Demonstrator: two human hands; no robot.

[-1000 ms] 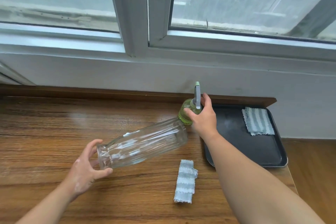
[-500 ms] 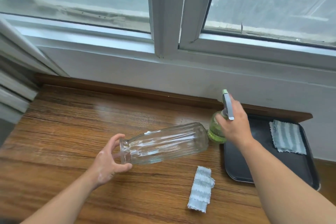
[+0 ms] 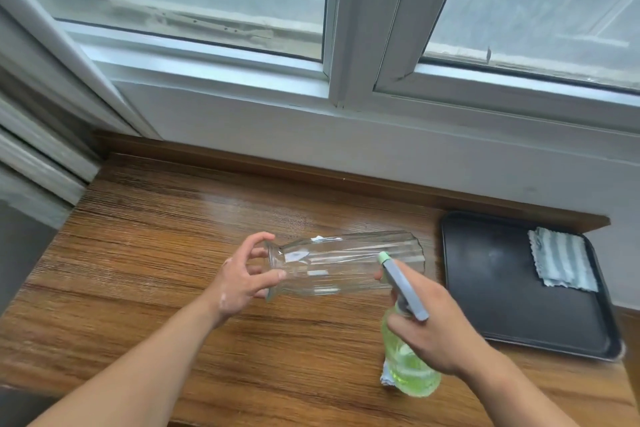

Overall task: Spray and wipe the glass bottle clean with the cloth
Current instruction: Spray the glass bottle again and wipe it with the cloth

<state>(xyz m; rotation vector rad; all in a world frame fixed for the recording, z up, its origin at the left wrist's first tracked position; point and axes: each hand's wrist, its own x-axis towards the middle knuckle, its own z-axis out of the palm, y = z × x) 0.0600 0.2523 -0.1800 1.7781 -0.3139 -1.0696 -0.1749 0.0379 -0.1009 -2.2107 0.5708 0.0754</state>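
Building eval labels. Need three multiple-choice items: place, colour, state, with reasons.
1. Where is the fully visible striped cloth? A in the black tray B on the window frame C on the floor
2. Colour of liquid in the spray bottle? A blue B green C red
3. How is the glass bottle oriented? A upright B upside down C on its side
Key: 1 A, it lies in the tray's far corner; 2 B, green shows below the right hand; 3 C, the left hand holds its mouth, body horizontal.
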